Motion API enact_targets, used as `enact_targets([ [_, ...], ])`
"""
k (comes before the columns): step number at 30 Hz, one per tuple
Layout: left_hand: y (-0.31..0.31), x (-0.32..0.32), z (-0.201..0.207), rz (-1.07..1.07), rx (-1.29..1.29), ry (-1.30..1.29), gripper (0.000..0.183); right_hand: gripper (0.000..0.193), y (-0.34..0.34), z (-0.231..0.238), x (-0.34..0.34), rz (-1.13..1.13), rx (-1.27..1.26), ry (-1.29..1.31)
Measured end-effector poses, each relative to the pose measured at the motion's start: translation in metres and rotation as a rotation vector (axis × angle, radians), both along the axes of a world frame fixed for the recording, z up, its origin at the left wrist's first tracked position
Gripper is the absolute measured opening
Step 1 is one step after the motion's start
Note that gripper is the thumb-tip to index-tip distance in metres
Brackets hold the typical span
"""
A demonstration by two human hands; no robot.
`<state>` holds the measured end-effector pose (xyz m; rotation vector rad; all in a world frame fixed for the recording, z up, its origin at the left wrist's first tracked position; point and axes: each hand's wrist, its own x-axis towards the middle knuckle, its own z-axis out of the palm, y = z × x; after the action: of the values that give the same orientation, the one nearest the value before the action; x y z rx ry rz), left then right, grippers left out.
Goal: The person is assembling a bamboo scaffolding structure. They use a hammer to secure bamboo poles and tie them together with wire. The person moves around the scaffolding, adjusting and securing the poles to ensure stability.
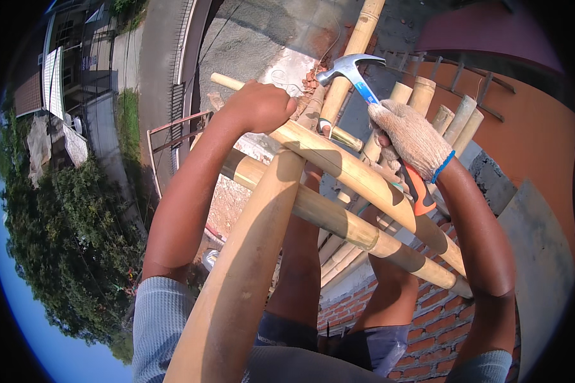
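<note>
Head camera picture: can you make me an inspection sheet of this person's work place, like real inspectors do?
Surface: crossed bamboo poles, sunlit with shadows; a brick wall shows below.
Job's things: claw hammer, metal head, blue neck.
Clutter: broken red bricks beyond the poles; more bamboo ends stick up at the right.
Left hand: bare, fingers closed over a pole.
Right hand: in a pale knitted glove, fingers around the hammer.
Cables: thin line near the bricks; can't tell if it's a cable.
Surroundings: road and trees at left, orange wall at right.
</note>
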<state>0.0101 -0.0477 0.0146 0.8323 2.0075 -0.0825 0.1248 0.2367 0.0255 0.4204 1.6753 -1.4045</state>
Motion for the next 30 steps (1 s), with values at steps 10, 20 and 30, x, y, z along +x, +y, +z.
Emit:
enact_targets([
  [10,0.003,0.002,0.001,0.026,-0.005,0.024,0.053,0.044,-0.003,0.014,0.018,0.058,0.156,0.067],
  [20,0.003,0.001,0.001,0.069,-0.022,0.018,0.053,0.040,-0.002,0.007,0.013,-0.487,0.017,0.031],
  [30,0.004,-0.002,0.002,0.077,-0.072,-0.009,0.049,0.036,0.032,0.041,0.049,-0.151,0.379,0.183],
])
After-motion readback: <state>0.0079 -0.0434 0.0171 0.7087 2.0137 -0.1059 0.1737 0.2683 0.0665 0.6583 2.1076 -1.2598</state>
